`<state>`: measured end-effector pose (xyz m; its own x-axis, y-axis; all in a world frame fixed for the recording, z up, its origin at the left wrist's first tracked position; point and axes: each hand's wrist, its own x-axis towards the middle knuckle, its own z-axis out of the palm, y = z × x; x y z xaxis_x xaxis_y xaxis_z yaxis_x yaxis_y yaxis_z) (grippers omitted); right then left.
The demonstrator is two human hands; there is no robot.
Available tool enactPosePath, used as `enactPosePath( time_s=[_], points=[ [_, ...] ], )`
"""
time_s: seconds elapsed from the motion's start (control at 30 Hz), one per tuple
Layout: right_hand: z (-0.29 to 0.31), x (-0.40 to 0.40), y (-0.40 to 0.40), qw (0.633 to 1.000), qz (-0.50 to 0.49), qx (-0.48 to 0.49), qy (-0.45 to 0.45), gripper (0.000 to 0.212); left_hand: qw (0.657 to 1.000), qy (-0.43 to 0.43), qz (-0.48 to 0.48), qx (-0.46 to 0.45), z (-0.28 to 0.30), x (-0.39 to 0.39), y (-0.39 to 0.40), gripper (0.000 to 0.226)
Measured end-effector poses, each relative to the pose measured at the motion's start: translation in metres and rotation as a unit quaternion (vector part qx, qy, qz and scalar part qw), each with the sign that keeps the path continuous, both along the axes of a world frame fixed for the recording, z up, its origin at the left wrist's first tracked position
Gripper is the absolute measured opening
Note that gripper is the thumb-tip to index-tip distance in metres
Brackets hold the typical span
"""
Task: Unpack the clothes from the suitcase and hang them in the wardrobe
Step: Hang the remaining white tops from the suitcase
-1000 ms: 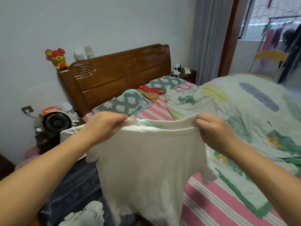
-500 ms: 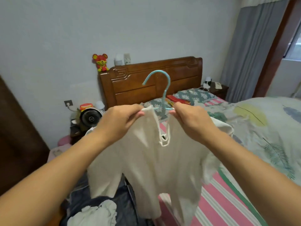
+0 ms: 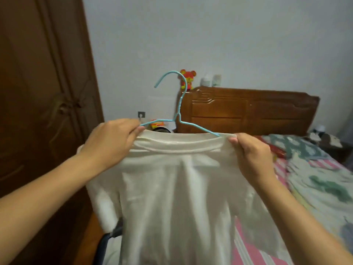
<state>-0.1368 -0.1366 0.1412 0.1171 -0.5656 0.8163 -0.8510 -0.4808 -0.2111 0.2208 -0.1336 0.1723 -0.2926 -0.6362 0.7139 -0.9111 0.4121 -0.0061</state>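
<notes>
A white T-shirt (image 3: 172, 197) hangs in front of me on a light blue wire hanger (image 3: 180, 104), whose hook stands up above the collar. My left hand (image 3: 112, 138) grips the shirt's left shoulder together with the hanger's left arm. My right hand (image 3: 250, 155) pinches the right shoulder where the hanger's other arm goes under the cloth. The dark brown wardrobe (image 3: 42, 96) fills the left side with its doors closed. Only a dark edge of the suitcase (image 3: 104, 243) shows below the shirt.
A bed with a wooden headboard (image 3: 248, 111), a pink striped sheet (image 3: 248, 251) and a patterned quilt (image 3: 324, 188) lies to the right. A red plush toy (image 3: 188, 78) sits on the headboard's left corner. A wall socket (image 3: 141, 114) is behind the hanger.
My view has swung left, bringing the wardrobe in. My hands have moved apart from the collar to the shirt's shoulders, and the shirt now hangs spread on the hanger.
</notes>
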Motion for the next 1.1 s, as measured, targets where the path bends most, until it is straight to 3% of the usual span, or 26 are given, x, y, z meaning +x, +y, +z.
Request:
enactPosePath(
  time_s=[0.13, 0.23, 0.3, 0.4, 0.47, 0.53, 0.57, 0.63, 0.7, 0.8, 0.9, 1.0, 1.1],
  points=[
    [-0.026, 0.054, -0.038, 0.983, 0.134, 0.115, -0.041, 0.034, 0.996, -0.026, 0.079, 0.022, -0.013, 0.036, 0.009, 0.040],
    [-0.031, 0.097, -0.072, 0.942, 0.264, 0.203, 0.031, 0.019, 0.988, -0.020, 0.147, 0.030, -0.026, 0.077, 0.023, 0.037],
    [-0.027, 0.130, -0.088, 0.908, 0.336, 0.242, 0.069, 0.029, 0.976, -0.013, 0.214, 0.033, -0.035, 0.104, 0.030, 0.038],
    [-0.014, 0.175, -0.100, 0.835, 0.441, 0.307, 0.113, 0.024, 0.948, -0.002, 0.314, 0.053, -0.043, 0.134, 0.050, 0.041],
    [-0.006, 0.198, -0.100, 0.767, 0.505, 0.367, 0.148, 0.017, 0.922, -0.003, 0.383, 0.060, -0.044, 0.150, 0.071, 0.044],
    [-0.001, 0.222, -0.094, 0.697, 0.552, 0.438, 0.133, 0.017, 0.899, -0.004, 0.435, 0.049, -0.043, 0.162, 0.097, 0.039],
    [0.001, 0.236, -0.091, 0.681, 0.563, 0.452, 0.119, 0.019, 0.887, -0.001, 0.459, 0.045, -0.043, 0.167, 0.110, 0.034],
    [0.004, 0.265, -0.085, 0.703, 0.586, 0.385, 0.121, 0.022, 0.873, 0.011, 0.485, 0.052, -0.040, 0.177, 0.135, 0.025],
    [0.012, 0.294, -0.082, 0.745, 0.604, 0.230, 0.162, 0.024, 0.875, 0.014, 0.478, 0.073, -0.030, 0.187, 0.160, 0.028],
    [0.026, 0.334, -0.084, 0.777, 0.594, -0.001, 0.210, 0.031, 0.881, -0.002, 0.462, 0.106, -0.009, 0.205, 0.192, 0.034],
    [0.030, 0.375, -0.080, 0.802, 0.545, -0.168, 0.178, 0.023, 0.877, 0.066, 0.469, 0.081, 0.007, 0.224, 0.207, 0.022],
    [0.031, 0.409, -0.073, 0.807, 0.517, -0.239, 0.157, 0.018, 0.873, 0.167, 0.448, 0.093, 0.023, 0.244, 0.218, 0.023],
    [0.037, 0.438, -0.072, 0.797, 0.537, -0.230, 0.154, 0.020, 0.849, 0.128, 0.473, 0.200, 0.035, 0.268, 0.231, 0.025]
  ],
)
